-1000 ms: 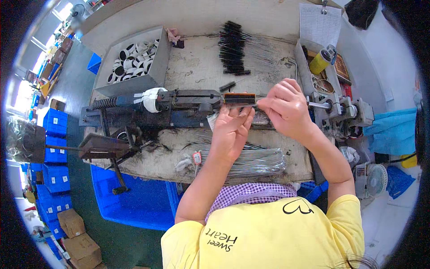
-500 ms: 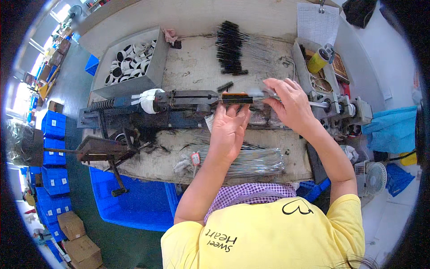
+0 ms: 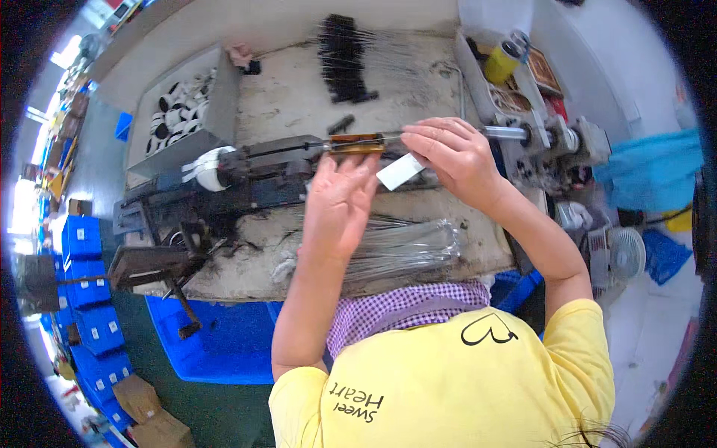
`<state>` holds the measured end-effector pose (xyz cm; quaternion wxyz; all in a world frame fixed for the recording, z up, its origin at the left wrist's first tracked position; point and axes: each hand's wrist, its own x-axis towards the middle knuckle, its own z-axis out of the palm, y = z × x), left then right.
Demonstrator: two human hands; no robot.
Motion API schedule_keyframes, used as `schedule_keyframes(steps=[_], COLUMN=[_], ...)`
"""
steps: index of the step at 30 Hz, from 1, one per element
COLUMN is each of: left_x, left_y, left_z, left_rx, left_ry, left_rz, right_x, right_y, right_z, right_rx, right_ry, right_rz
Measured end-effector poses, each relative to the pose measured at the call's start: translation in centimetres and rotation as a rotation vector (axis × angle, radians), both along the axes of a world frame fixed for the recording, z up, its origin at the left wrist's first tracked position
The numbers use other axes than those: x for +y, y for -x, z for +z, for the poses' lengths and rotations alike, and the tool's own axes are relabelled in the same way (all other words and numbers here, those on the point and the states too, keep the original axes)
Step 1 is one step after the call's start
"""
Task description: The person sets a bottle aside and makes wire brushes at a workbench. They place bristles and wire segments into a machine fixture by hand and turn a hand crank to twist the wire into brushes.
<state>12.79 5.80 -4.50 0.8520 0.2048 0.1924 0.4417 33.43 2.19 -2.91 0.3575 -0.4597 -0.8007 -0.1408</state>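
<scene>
1. Brown-handled piece (image 3: 357,142) sits on the dark bench machine (image 3: 254,175); left hand (image 3: 340,201) lies flat just below it, fingers straight and close together, tips touching or nearly touching its lower edge. Holding nothing that shows.
2. Right hand (image 3: 455,157) at 3 o'clock of the handle, fingers curled loosely over a thin metal rod (image 3: 392,136) running out of the handle's right end. Whether the tips pinch the rod I cannot tell. A small white card (image 3: 401,171) pokes out under this hand, between the two hands.
3. One piece is in the machine and appears mid-work, not yet taken out.
4. At 12 o'clock of the hands: a pile of black-handled rods (image 3: 347,56) on the worn tabletop (image 3: 291,97), laid side by side. These look like the same kind of part, but finished or waiting, I cannot tell.
5. At 6 o'clock, near the body: a bundle of bare thin wires (image 3: 407,250) — judged to be stock not yet handled.
6. At 10 o'clock: grey tray (image 3: 220,104) of black-and-white rings. At 2 o'clock: yellow can (image 3: 500,63).
</scene>
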Motion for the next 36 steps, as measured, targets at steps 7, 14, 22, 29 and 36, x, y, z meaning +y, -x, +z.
schedule_keyframes(steps=[7, 14, 22, 29, 36], left_x=[-0.6, -4.8, -9.8, -9.6, -6.3], left_y=[-1.8, -2.4, 7.5, 19.8, 29.8], left_z=[-1.8, -3.5, -4.3, -6.0, -8.8], left_rx=[0.179, 0.296, 0.607, 1.811, 2.179], left_ry=[0.049, 0.069, -0.216, -0.922, -0.731], left_rz=[0.038, -0.041, 0.434, 1.461, 1.507], right_x=[-7.9, -11.2, -12.3, -13.4, -14.2], right_y=[-2.7, -3.5, -2.2, -2.1, -2.8], right_z=[-0.1, -4.2, -4.3, -4.7, -4.6], right_rx=[0.139, 0.394, 0.405, 0.299, 0.059], right_ry=[0.629, 1.108, 1.192, 1.068, 0.863], right_rz=[-0.023, -0.236, -0.213, -0.158, -0.159])
